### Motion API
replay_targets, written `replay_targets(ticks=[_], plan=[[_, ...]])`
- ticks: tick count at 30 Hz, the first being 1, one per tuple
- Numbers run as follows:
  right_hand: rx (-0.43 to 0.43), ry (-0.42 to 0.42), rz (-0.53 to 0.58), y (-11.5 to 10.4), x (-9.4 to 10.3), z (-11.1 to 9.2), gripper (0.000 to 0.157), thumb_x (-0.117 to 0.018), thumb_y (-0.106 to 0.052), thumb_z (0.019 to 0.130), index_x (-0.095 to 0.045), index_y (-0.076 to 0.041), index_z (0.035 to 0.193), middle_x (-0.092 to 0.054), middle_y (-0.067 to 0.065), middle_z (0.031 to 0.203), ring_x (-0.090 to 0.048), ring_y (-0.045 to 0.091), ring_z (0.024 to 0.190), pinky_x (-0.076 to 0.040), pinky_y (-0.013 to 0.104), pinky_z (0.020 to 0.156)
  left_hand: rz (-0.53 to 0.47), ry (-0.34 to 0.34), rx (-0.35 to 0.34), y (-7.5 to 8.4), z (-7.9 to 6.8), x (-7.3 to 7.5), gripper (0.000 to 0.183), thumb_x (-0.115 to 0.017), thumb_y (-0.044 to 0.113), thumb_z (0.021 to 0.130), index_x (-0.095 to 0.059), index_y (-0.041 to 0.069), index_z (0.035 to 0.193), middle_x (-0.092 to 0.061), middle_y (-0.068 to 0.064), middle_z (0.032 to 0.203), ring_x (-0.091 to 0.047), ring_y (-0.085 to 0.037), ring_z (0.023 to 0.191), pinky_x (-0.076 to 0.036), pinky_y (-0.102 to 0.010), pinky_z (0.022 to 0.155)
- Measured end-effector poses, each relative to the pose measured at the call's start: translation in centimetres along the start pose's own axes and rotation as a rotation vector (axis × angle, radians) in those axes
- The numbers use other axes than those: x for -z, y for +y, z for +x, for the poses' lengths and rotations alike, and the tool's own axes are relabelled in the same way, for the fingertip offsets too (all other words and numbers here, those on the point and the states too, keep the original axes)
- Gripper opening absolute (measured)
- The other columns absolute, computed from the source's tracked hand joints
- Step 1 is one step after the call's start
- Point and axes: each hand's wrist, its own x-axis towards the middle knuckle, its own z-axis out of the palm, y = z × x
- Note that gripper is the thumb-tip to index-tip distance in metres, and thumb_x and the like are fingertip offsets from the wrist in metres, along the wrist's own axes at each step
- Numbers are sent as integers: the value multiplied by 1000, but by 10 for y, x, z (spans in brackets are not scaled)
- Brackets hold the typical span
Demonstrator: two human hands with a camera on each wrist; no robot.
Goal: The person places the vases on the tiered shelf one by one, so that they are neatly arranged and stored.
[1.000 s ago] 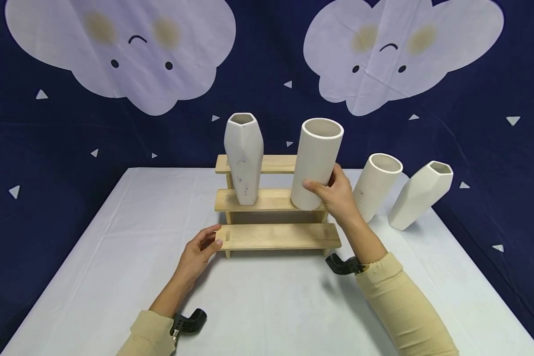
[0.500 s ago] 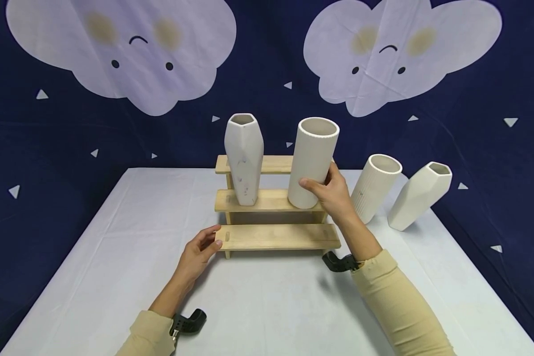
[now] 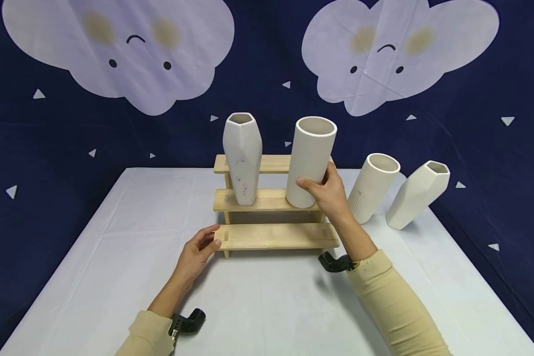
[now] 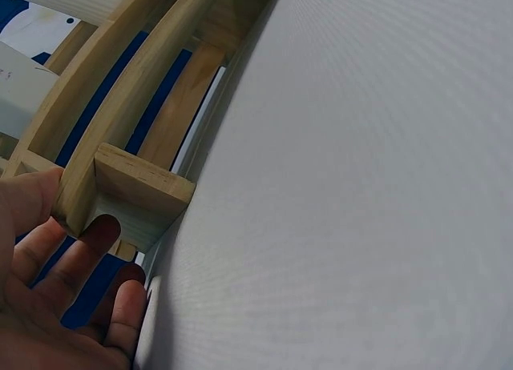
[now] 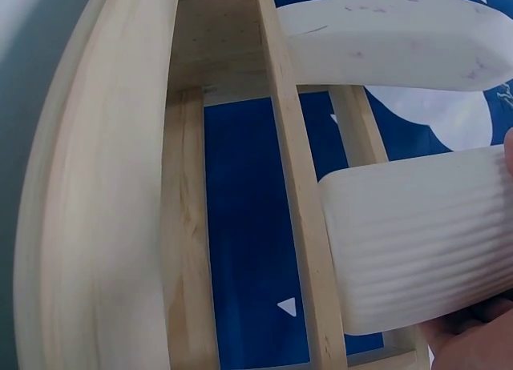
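My right hand (image 3: 331, 192) grips the lower part of a tall white cylindrical vase (image 3: 310, 155), thumb across its front. The vase stands at the right part of the middle shelf of a three-tier wooden display stand (image 3: 276, 236); fine ribs show on its side in the right wrist view. With thumb above and fingers below, my left hand (image 3: 194, 256) pinches the left end of the bottom shelf (image 4: 74, 195). On the middle shelf's left part, a white faceted vase (image 3: 243, 157) with faint purple marks stands upright, apart from the cylindrical one.
Right of the stand, a shorter ribbed white vase (image 3: 373, 188) and a plain faceted white vase (image 3: 418, 195) stand on the white-covered table (image 3: 258, 306). A dark blue cloth (image 3: 267, 99) with clouds hangs behind.
My right hand and the cylindrical vase have shifted slightly left along the middle shelf, closer to the faceted vase. The left hand keeps its place at the stand.
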Motion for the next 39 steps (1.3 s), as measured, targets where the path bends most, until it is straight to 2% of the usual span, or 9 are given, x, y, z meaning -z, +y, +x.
replay_targets(ticks=[16,39], plan=[[3,52,-28,3,-5,-2,77,-78,-14,76,-35,-8,139,-51,17,132,-51,28,119,-40,43,102,-8,8,17,2,1,1,42,-62,22,92,-52,22,133,-58,-8,122,-52,-13,107,-45,-18,85],[-23,35,-61,5,-1,-5,75,-77,-17,78,-35,-9,140,-50,17,134,-50,28,121,-39,42,103,-17,0,16,0,1,1,43,-62,22,92,-51,22,133,-57,-8,122,-52,-15,105,-45,-20,84]])
